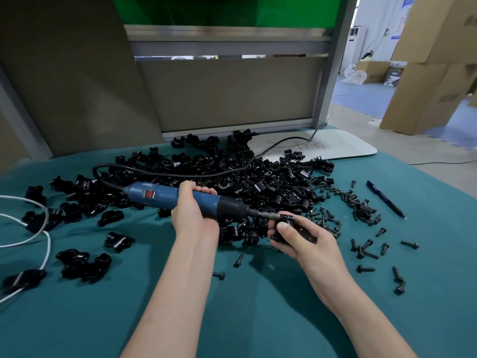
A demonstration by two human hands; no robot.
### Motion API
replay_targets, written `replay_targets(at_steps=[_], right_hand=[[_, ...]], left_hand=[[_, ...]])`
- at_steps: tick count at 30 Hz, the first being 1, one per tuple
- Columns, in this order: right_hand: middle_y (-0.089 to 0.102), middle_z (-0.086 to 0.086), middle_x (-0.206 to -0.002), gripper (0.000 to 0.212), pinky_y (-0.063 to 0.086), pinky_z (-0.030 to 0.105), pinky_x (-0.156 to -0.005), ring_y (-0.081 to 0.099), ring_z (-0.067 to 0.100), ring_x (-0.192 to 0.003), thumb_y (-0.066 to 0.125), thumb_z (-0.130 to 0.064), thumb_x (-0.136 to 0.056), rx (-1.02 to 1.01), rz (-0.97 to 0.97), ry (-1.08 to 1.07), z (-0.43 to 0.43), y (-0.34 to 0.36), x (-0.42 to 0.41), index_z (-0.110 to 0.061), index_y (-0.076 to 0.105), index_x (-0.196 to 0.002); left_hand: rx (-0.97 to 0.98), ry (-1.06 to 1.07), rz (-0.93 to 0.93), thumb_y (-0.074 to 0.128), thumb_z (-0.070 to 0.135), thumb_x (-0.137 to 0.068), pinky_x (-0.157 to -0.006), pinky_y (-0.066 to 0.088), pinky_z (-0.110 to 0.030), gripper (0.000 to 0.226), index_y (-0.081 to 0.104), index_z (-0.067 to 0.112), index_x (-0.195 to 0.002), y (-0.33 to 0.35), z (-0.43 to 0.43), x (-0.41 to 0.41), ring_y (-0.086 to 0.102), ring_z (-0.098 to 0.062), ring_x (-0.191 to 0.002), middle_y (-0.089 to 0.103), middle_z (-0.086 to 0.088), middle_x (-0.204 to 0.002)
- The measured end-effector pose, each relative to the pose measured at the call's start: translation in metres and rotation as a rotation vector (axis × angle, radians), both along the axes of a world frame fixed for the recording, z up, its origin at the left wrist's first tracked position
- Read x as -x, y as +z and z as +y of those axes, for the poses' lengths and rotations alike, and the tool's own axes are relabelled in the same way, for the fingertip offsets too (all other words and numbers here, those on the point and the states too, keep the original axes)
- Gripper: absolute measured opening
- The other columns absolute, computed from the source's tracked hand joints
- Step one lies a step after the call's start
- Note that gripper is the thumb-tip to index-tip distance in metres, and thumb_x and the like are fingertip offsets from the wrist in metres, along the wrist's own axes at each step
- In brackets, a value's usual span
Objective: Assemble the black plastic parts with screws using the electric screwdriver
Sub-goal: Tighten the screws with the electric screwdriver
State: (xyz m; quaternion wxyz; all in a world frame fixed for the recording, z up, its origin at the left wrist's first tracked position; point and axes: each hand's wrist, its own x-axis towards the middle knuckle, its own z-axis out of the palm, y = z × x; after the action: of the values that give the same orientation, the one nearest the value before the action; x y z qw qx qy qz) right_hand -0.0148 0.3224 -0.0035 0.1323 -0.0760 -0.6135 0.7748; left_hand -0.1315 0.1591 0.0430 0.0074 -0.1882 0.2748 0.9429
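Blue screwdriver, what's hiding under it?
Under the blue screwdriver lies the pile of black plastic parts on the teal cloth. The left hand grips its middle. Whatever parts sit right beneath its body and that hand are covered.

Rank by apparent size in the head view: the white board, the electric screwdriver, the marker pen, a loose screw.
1. white board, largest though farther off
2. electric screwdriver
3. marker pen
4. loose screw

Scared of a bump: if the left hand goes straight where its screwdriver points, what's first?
Probably the black plastic part in the right hand; the screwdriver bit seems on it.
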Motion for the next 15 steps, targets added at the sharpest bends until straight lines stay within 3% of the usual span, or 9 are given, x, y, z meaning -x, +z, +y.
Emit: replay_targets(at_steps=[3,5,6,8,11,15], right_hand=[[0.077,-0.012,-0.098,0.036,0.052,0.025,-0.091,0.071,0.007,-0.096,0.074,-0.057,-0.079,-0.36,0.006,0.0,-0.002,0.001,-0.005,-0.05,0.071,-0.114],[0.074,-0.014,-0.092,0.033,0.051,0.015,-0.077,0.068,0.007,-0.082,0.073,-0.054,-0.08,-0.43,0.036,0.023,-0.003,0.002,-0.008,-0.051,0.07,-0.113],[0.076,-0.011,-0.095,0.032,0.055,0.017,-0.078,0.07,0.012,-0.085,0.074,-0.051,-0.081,-0.424,0.051,0.023,-0.004,0.003,-0.009,-0.05,0.071,-0.113],[0.078,-0.001,-0.108,0.033,0.06,0.029,-0.09,0.074,0.02,-0.098,0.077,-0.043,-0.08,-0.256,0.085,0.007,-0.002,0.005,-0.009,-0.039,0.075,-0.112],[0.076,0.017,-0.113,0.037,0.062,0.034,-0.084,0.076,0.03,-0.101,0.076,-0.021,-0.079,0.251,0.083,-0.031,0.002,0.007,-0.003,-0.011,0.074,-0.115],[0.076,0.021,-0.11,0.042,0.063,0.032,-0.073,0.077,0.029,-0.09,0.073,-0.017,-0.08,0.436,0.008,-0.063,0.005,0.005,0.004,-0.001,0.069,-0.119]], left_hand=[[0.016,-0.005,-0.153,0.064,0.007,-0.091,-0.068,0.06,-0.031,0.011,0.054,0.01,-0.096,-0.004,-0.009,0.003,0.06,-0.016,-0.067,0.06,-0.003,-0.076],[0.009,-0.003,-0.19,0.062,0.007,-0.093,-0.062,0.059,-0.03,0.012,0.053,0.009,-0.1,-0.004,-0.02,0.006,0.06,-0.015,-0.065,0.059,-0.004,-0.078],[-0.008,-0.001,-0.184,0.061,0.006,-0.093,-0.057,0.059,-0.029,0.011,0.052,0.009,-0.098,-0.002,-0.026,0.008,0.06,-0.014,-0.063,0.059,-0.003,-0.078],[-0.046,0.01,-0.154,0.061,0.007,-0.093,-0.051,0.059,-0.026,0.009,0.052,0.009,-0.092,0.002,-0.037,0.012,0.06,-0.012,-0.059,0.059,-0.002,-0.076],[-0.041,0.022,-0.106,0.063,0.007,-0.091,-0.052,0.057,-0.024,0.013,0.051,0.01,-0.087,0.007,-0.039,0.015,0.058,-0.012,-0.05,0.058,0.001,-0.067],[0.051,0.023,-0.004,0.067,0.007,-0.088,-0.057,0.057,-0.027,0.014,0.053,0.01,-0.091,0.007,-0.016,0.006,0.058,-0.012,-0.048,0.06,0.001,-0.057]])
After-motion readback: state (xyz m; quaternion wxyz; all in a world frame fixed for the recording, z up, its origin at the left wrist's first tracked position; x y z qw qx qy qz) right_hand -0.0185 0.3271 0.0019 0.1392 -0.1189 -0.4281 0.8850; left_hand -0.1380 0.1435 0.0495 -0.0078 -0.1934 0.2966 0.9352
